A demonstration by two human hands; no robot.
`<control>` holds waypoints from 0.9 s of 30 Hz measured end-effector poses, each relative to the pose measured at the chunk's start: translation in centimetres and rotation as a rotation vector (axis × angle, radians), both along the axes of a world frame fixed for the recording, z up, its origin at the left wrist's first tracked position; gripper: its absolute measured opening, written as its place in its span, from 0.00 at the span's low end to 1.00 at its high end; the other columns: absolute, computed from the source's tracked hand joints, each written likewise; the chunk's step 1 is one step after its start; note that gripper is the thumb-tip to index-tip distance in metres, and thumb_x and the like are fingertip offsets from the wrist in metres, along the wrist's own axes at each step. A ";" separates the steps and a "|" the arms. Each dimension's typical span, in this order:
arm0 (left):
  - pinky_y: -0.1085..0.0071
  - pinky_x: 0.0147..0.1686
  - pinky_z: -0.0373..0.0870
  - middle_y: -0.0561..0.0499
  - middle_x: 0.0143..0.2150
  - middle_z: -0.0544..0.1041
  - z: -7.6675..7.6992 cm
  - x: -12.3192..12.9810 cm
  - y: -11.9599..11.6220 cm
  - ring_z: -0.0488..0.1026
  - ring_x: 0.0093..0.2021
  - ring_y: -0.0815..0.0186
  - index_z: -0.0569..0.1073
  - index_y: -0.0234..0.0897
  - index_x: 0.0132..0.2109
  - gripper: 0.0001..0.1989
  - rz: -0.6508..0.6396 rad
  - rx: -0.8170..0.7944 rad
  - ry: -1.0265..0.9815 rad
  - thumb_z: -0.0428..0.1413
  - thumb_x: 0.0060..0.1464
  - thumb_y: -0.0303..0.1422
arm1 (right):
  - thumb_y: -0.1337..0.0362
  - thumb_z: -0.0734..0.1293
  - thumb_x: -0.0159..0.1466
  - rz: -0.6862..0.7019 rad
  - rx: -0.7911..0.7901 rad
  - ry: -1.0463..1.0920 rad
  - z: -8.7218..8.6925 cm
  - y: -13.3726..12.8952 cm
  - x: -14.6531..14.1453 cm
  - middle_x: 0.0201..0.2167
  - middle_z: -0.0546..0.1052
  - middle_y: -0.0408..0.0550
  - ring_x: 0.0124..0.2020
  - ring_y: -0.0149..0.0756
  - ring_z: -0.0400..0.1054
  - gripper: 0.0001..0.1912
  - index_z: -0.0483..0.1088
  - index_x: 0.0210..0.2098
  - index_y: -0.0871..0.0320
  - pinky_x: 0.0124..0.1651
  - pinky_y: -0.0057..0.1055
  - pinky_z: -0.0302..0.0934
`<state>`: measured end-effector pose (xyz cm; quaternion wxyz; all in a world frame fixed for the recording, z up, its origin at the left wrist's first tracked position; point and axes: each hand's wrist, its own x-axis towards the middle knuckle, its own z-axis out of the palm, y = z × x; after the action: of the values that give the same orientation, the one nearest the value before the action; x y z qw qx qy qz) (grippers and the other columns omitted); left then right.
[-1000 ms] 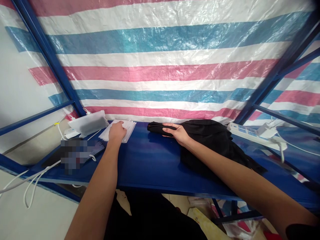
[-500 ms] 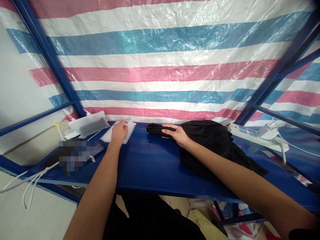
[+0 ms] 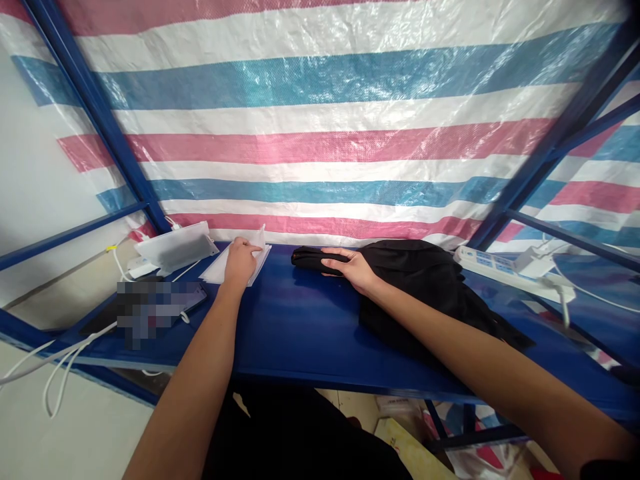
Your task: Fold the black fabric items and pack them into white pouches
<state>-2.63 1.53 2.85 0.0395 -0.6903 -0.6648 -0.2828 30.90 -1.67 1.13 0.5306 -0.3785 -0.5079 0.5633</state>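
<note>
My left hand (image 3: 241, 261) rests on a stack of thin white sheets or bags (image 3: 216, 267) at the left of the blue tabletop (image 3: 295, 327). Its index finger points right across the stack, and one sheet's corner stands raised behind it. Whether the other fingers grip a sheet is hidden. My right hand (image 3: 350, 267) is closed around a folded black item (image 3: 307, 259) lying near the back edge. Just right of it, partly under my right forearm, spreads a black cloth garment or bag (image 3: 415, 273).
At the left are a white box-like device (image 3: 177, 248), a phone (image 3: 193, 297) and white cables (image 3: 75, 350). A white power strip (image 3: 500, 267) with plugs lies at the right. Blue metal posts and a striped plastic sheet (image 3: 320, 147) stand behind.
The index finger of my left hand has stretched out to the right, and a corner of the top white sheet has risen. My right hand stays on the folded black item.
</note>
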 end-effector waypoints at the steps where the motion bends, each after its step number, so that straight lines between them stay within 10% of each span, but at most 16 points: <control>1: 0.62 0.71 0.66 0.40 0.59 0.75 0.1 0.2 -0.2 0.75 0.61 0.54 0.86 0.37 0.53 0.24 0.006 0.029 0.000 0.48 0.63 0.20 | 0.56 0.89 0.49 0.002 0.011 -0.012 -0.1 0.0 0.0 0.47 0.88 0.50 0.46 0.49 0.85 0.30 0.86 0.51 0.55 0.53 0.48 0.84; 9: 0.57 0.59 0.75 0.40 0.60 0.72 1.3 3.9 -2.2 0.75 0.61 0.46 0.76 0.40 0.53 0.23 0.097 0.150 -0.053 0.67 0.59 0.49 | 0.54 0.81 0.64 -0.134 0.578 -0.324 2.4 -1.6 -0.2 0.61 0.83 0.50 0.64 0.50 0.77 0.18 0.86 0.52 0.49 0.77 0.53 0.62; 18: 0.57 0.53 0.79 0.42 0.69 0.70 0.4 5.7 -3.3 0.82 0.53 0.49 0.75 0.42 0.59 0.27 -0.324 0.066 -0.084 0.70 0.55 0.38 | 0.61 0.73 0.73 0.020 1.122 -0.600 3.2 -4.2 -1.6 0.65 0.80 0.52 0.68 0.49 0.74 0.15 0.83 0.58 0.47 0.72 0.51 0.69; 27: 0.58 0.58 0.79 0.43 0.81 0.59 0.3 7.3 -3.1 0.79 0.63 0.47 0.63 0.48 0.77 0.39 -0.367 0.024 0.079 0.57 0.62 0.23 | 0.67 0.68 0.76 -0.139 1.275 -1.060 1.8 -2.2 -0.7 0.69 0.77 0.49 0.72 0.51 0.67 0.19 0.79 0.63 0.49 0.66 0.50 0.74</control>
<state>4.63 -1.57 3.13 0.0214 -0.8102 -0.5221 -0.2657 30.20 -3.86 2.95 0.3672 -0.2511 -0.8876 -0.1196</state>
